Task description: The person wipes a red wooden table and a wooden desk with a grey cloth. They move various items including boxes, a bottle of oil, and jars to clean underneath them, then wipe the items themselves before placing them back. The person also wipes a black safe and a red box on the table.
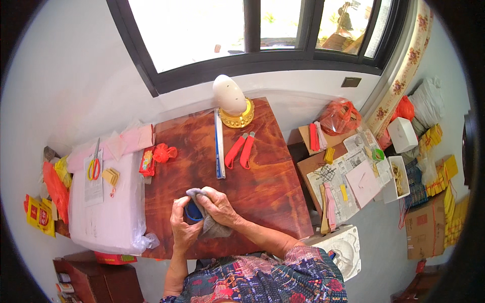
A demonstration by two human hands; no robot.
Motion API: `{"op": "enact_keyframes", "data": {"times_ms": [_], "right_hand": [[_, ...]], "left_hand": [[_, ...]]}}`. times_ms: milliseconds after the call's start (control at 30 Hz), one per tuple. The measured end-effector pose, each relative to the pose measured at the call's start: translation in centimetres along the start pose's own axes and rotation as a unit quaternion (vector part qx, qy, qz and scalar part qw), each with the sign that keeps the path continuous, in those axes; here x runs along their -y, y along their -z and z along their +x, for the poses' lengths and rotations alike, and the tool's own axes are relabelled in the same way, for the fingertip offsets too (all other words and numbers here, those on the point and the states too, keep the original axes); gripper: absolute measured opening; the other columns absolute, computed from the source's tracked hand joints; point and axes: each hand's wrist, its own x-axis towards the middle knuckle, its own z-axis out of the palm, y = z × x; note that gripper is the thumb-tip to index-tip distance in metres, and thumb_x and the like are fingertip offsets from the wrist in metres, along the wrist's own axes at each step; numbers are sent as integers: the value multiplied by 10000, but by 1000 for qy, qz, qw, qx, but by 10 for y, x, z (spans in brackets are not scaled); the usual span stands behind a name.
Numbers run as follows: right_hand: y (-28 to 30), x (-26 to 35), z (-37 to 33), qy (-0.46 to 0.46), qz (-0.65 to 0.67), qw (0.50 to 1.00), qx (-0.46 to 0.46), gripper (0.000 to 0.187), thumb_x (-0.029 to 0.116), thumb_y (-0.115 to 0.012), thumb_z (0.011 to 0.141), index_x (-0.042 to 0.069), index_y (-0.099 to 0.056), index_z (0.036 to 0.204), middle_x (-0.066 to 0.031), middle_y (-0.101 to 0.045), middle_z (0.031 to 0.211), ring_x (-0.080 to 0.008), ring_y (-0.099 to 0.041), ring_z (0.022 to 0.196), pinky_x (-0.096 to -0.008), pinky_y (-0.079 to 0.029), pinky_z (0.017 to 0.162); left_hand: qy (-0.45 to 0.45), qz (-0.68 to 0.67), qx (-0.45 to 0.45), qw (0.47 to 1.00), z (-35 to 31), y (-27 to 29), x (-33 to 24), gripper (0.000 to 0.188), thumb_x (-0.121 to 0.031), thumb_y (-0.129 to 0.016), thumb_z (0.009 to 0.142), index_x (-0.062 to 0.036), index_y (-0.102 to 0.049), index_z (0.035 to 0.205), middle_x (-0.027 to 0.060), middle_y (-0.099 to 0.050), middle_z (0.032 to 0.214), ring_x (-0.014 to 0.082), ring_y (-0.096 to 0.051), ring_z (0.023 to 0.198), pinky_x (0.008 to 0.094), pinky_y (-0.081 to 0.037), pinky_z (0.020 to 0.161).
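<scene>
Over the front part of the reddish-brown wooden table, my left hand [182,223] curls around a round dark blue object [193,211] with a rim, possibly a cup; its lower part is hidden. My right hand [219,206] is closed on a grey cloth [216,231], which it presses against the blue object's rim and right side. Part of the cloth hangs below the right hand. Farther back on the table lie two red strap-like pieces [240,150] with metal ends, beside a long narrow blue-and-white box [220,146].
A white egg-shaped ornament [229,95] on a gold base stands at the table's far edge. On the left, a plastic-wrapped block [121,222] carries scissors [94,166]. Red packages [147,162] lie beside it. On the right, a newspaper-covered surface [328,197] holds papers and strips.
</scene>
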Motion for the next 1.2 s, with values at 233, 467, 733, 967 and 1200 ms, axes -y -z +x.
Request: {"op": "enact_keyframes", "data": {"times_ms": [233, 467, 733, 967, 1200], "right_hand": [[-5, -16, 2, -89, 215, 965, -124, 235, 165, -510, 971, 32, -606, 1140, -28, -636, 1007, -89, -582, 905, -244, -489, 807], [-7, 1, 10, 196, -408, 892, 15, 207, 209, -572, 880, 77, -647, 1022, -109, -603, 929, -294, -569, 891, -403, -486, 771], [-19, -53, -30, 125, -516, 847, 21, 322, 176, -622, 786, 114, -579, 1099, -141, -503, 1163, -325, -481, 1099, -445, -424, 824], [-39, -94, 20, 203, -572, 792, 67, 393, 186, -558, 814, 35, -581, 1176, -182, -461, 1316, -341, -418, 1245, -468, -319, 1033], [-26, -143, 140, 147, -651, 734, -125, 390, 214, -566, 798, 88, -571, 1167, -165, -483, 1266, -344, -427, 1218, -513, -323, 994]], "left_hand": [[61, -69, 17, 996, -1, -5, 7, 556, -19, -776, 680, -15, -528, 1178, 55, -541, 1113, 146, -551, 1028, 280, -460, 902], [104, -77, -16, 991, -12, -2, 15, 485, -15, -750, 683, -15, -548, 1124, 27, -569, 1031, 125, -555, 966, 277, -464, 871], [193, -107, -152, 963, -29, 18, 35, 593, -83, -804, 696, -26, -487, 1194, 56, -569, 1099, 135, -565, 969, 277, -478, 858], [208, -35, -247, 946, -51, -5, 106, 594, -227, -789, 759, -10, -461, 1205, 107, -524, 1132, 195, -529, 1007, 327, -448, 886], [177, 32, -215, 960, -26, -11, 135, 644, -244, -783, 748, -22, -448, 1251, 149, -525, 1198, 298, -500, 1105, 392, -402, 946]]}}
